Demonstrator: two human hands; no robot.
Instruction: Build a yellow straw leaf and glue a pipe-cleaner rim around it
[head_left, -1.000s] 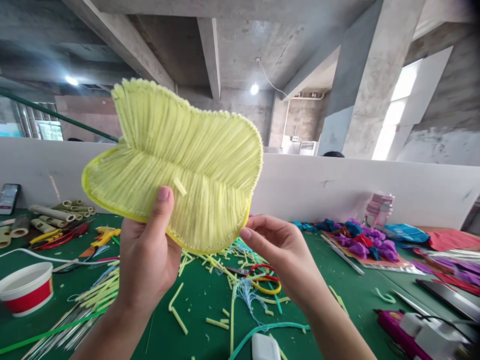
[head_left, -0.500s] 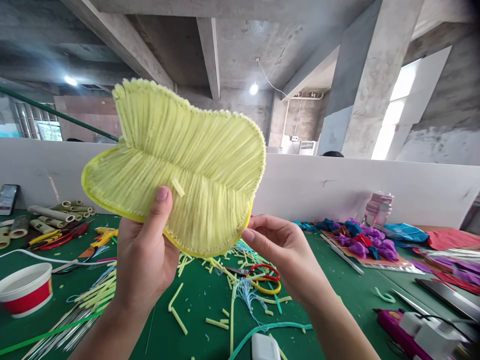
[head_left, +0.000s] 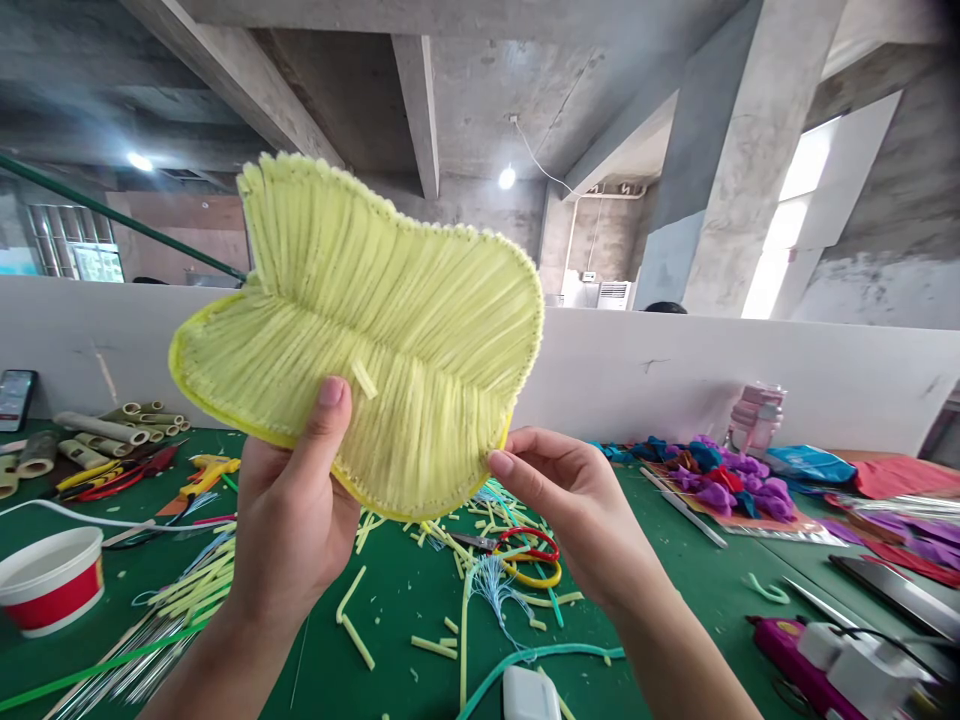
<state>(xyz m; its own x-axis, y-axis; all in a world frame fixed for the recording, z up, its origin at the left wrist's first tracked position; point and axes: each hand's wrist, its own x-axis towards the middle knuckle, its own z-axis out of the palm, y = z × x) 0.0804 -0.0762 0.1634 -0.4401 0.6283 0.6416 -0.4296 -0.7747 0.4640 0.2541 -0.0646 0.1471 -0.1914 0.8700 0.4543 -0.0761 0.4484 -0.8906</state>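
Observation:
A pale yellow-green leaf shape (head_left: 405,310), made of fuzzy strips set side by side with a bright yellow edging, is held up in front of me. My left hand (head_left: 296,510) grips its lower edge, thumb on the front and fingers behind. With thumb and fingertips my right hand (head_left: 566,505) pinches the lower right edge. One short loose strip piece (head_left: 364,379) lies on the leaf's face just above my left thumb. Red and yellow-handled scissors (head_left: 529,552) lie on the green table below, among cut strip pieces (head_left: 435,646).
A paper cup (head_left: 52,580), a yellow glue gun (head_left: 206,478) and bamboo tubes (head_left: 105,430) stand or lie at left. Purple, red and blue crumpled material (head_left: 739,485), a pink bottle (head_left: 756,418) and a power strip (head_left: 802,655) are at right. A white partition (head_left: 637,375) runs behind.
The leaf shape has shifted slightly to the right and tilted a little in my hands. Both hands keep their hold; the table items look the same.

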